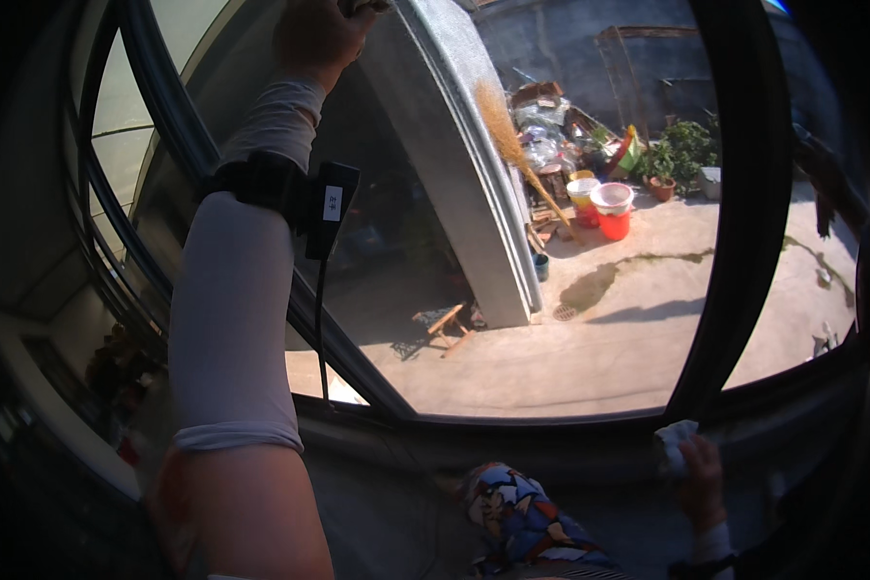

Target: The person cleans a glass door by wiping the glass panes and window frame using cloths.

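Note:
My left hand [319, 36] is raised at the top of the view against the window glass [435, 181]. Its fingers curl round a small, dark, crumpled wad [366, 6], partly cut off by the upper edge; its material is unclear. A pale sleeve covers that forearm, with a black strapped device [331, 210] bearing a small label and a hanging cable. At lower right, my right hand [703, 478] grips a crumpled white cloth or tissue [674, 444] just below the dark window frame [536, 428].
A knee in patterned fabric [522, 515] sits below the sill. Dark frame bars [750, 196] divide the window. Through the glass I see a grey pillar [471, 188], a straw broom [504, 130], red-and-white buckets [613, 210], potted plants [678, 156] and a small wooden stool [446, 322] in a sunlit yard.

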{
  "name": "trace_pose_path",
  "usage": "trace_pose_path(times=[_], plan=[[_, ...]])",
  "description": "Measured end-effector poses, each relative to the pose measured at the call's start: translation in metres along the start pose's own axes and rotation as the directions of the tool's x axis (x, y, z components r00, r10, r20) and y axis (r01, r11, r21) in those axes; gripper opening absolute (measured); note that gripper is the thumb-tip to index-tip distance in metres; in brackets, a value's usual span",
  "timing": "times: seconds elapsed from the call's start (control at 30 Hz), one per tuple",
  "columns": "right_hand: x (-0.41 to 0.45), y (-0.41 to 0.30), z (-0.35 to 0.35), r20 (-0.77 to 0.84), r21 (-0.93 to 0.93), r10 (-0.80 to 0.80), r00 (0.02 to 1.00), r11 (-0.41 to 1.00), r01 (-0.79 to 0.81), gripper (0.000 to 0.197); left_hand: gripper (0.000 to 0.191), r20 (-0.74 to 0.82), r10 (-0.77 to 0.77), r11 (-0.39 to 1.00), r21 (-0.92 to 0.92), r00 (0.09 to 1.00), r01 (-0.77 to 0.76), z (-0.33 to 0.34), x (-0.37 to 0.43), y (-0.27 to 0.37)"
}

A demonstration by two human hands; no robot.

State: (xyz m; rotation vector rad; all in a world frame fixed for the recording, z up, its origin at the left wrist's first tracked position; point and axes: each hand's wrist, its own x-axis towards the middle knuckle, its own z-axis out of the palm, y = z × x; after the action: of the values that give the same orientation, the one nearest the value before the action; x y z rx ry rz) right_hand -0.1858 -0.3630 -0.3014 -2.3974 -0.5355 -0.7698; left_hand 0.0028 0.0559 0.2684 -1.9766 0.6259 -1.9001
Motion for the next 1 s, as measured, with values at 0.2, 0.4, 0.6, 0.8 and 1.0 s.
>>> trace_pose_path(times=[0.2,0.4,0.6,0.8,1.0], plan=[[-0.012,-0.005,0.007,0.029,0.033,0.051,0.998,0.998,-0.052,0.041,0.028,-0.008,-0.068,0.996,-0.051,0.998,0.068,0.013,-0.012,0.002],[-0.004,-0.026,0.003,0.052,0.059,0.012,0.999,0.998,-0.015,0.038,0.035,0.149,0.168,0.948,-0.294,0.975,-0.118,0.003,-0.123,0.090],[-0.010,-0.023,-0.003,0.040,0.010,0.014,0.999,1.000,-0.014,0.043,0.038,0.246,0.171,0.950,-0.297,0.954,-0.094,-0.002,-0.120,0.098],[-0.010,-0.028,-0.005,0.038,0.008,0.053,0.998,0.999,-0.054,0.044,0.038,0.098,0.097,0.979,-0.189,0.990,-0.077,0.009,-0.061,0.028],[-0.003,-0.031,0.001,0.093,0.062,0.064,0.994,0.996,-0.070,0.044,0.030,-0.075,0.063,0.983,0.180,0.995,-0.048,0.022,-0.001,-0.048]])
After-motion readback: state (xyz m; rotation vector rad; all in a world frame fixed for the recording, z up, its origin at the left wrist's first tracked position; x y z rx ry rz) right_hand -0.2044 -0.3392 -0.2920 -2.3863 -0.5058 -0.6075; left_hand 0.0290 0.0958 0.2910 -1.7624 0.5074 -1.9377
